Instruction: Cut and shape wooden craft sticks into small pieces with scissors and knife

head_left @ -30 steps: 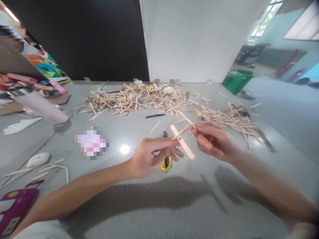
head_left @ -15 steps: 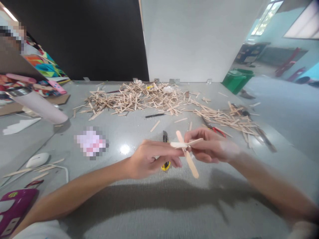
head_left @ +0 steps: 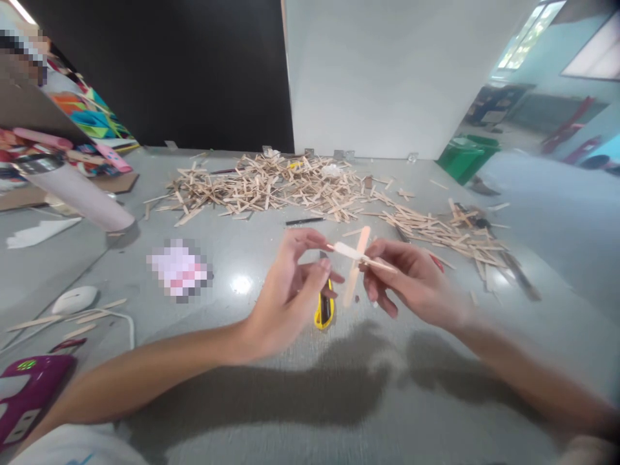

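Crossed wooden craft sticks, shaped like a small propeller or plane, hang above the table. My right hand pinches them near the crossing, thumb lying along one stick. My left hand has its fingers apart, with a fingertip close to the left stick end; whether it touches is unclear. Below, between the hands, a yellow and black utility knife lies on the table, partly covered by my left fingers.
A heap of loose craft sticks spreads along the back, trailing right. A black pen lies before it. At left are a pale bottle, a white mouse and a purple power strip. A green bin stands beyond.
The crossed sticks have turned and risen slightly in my right hand. My left hand has come away from the crossing, its fingers spreading and lifting.
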